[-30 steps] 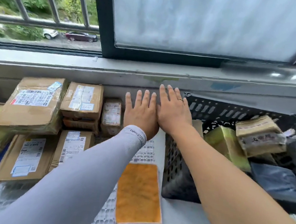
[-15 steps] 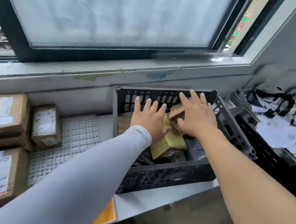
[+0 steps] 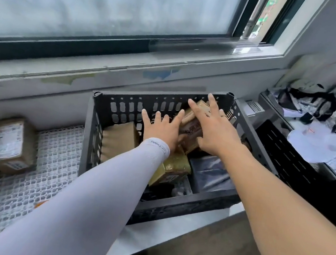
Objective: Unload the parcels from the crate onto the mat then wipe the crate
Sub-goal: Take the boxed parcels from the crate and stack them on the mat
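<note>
Just below the window sill (image 3: 127, 71), the black crate (image 3: 172, 211) sits on the ledge with parcels still inside it. Both hands reach down over it. The left hand (image 3: 161, 129), coming out of a pale grey sleeve (image 3: 86, 202), has its fingers straight and a little spread, palm down above the parcels; I cannot tell whether it touches any of them. The right hand (image 3: 214, 132) is bare-armed, its fingers spread wide over a brown box (image 3: 192, 128) that stands tilted against the crate's far wall, the thumb down by the box's near side. Whether the fingers press on the box or merely hover is not clear.

Inside the crate a tan parcel (image 3: 117, 139) leans at the left, a yellowish parcel (image 3: 175, 168) lies in the middle below the left wrist, and a dark plastic-wrapped parcel (image 3: 210, 175) lies to the right of it.

Left of the crate, touching its side, is the white mesh mat (image 3: 52, 164). A labelled box (image 3: 10, 145) rests on the mat's far left part, with more cardboard boxes at the picture's edge.
</note>
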Tool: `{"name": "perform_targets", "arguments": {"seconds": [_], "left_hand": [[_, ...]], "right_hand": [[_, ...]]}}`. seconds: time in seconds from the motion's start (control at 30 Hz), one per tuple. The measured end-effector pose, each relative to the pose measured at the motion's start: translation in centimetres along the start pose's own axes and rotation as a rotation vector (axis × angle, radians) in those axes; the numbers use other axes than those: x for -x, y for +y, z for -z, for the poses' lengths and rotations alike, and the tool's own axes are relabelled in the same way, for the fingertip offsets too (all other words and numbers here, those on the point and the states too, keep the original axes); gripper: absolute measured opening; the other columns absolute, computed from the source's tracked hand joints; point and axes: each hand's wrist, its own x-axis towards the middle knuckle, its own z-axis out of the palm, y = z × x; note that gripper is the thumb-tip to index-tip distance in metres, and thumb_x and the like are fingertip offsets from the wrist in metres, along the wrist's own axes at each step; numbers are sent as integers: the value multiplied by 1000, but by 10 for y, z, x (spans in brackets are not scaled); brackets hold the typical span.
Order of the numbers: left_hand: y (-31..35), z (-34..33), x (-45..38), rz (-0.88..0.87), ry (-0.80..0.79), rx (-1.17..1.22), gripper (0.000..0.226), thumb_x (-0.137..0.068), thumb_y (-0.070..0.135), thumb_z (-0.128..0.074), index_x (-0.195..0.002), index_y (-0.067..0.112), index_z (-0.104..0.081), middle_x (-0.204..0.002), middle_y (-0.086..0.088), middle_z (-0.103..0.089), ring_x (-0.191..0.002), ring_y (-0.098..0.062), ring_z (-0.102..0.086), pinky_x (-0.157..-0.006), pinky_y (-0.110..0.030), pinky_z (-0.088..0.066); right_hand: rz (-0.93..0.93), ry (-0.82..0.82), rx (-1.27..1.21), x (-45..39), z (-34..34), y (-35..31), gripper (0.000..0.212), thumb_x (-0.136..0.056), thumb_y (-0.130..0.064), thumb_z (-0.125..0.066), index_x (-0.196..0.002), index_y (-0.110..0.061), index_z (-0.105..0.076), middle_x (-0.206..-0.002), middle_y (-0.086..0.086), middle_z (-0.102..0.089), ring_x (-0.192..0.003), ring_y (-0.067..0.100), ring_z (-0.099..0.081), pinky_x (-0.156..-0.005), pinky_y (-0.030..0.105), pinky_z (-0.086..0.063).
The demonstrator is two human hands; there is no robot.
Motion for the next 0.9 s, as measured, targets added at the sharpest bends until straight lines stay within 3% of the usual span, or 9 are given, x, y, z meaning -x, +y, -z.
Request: {"name": "perform_targets", "arguments": {"seconds": [0.07,0.13,0.23,0.4,0.57,0.9], "left_hand": [[-3,-3,-5,-3,-29,24,67,-106,59,-33,-160,49,6,-160,-4,-43,-155,-38,-19,-117,-74,7],[-1,-4,-5,-32,-26,47,63,-109,50,-33,-157,56,6,-154,1,-52,-152,-39,-25,-116,-75,6],[7,-3,3,-60,39,84,63,-109,45,-34,-156,57,5,-155,3,-51,-151,-39,-28,-117,-75,4],[12,6,18,-85,175,52,62,-110,41,-33,-156,58,5,-164,-15,-34,-153,-46,-23,-119,-73,4],[0,37,40,-124,307,-3,64,-111,36,-33,-157,55,7,-168,-20,-24,-155,-46,-16,-119,-72,8],[-100,110,106,-37,495,-22,70,-108,40,-42,-158,52,6,-168,-22,-22,-156,-45,-14,-119,-72,8]], "right_hand": [[4,-22,-21,-8,-3,2,107,-86,-12,-70,-156,-60,-4,-171,-1,15,-144,46,-38,-106,55,-49],[2,-35,-53,-13,-6,4,86,-86,-8,-61,-151,-53,-27,-170,4,-8,-128,45,-54,-99,54,-53],[7,44,-130,-8,-11,7,61,-88,-2,-50,-134,-41,-45,-156,1,-35,-117,41,-58,-93,52,-53],[-10,202,-201,17,-9,7,62,-90,3,-47,-142,-30,-51,-155,4,-44,-122,40,-56,-99,51,-51],[-34,331,-229,42,15,-17,63,-92,3,-50,-147,-28,-51,-156,8,-45,-128,41,-54,-102,53,-52],[88,498,-287,61,74,-153,57,-95,4,-52,-150,-14,-50,-157,16,-44,-138,41,-48,-114,51,-43]]}}
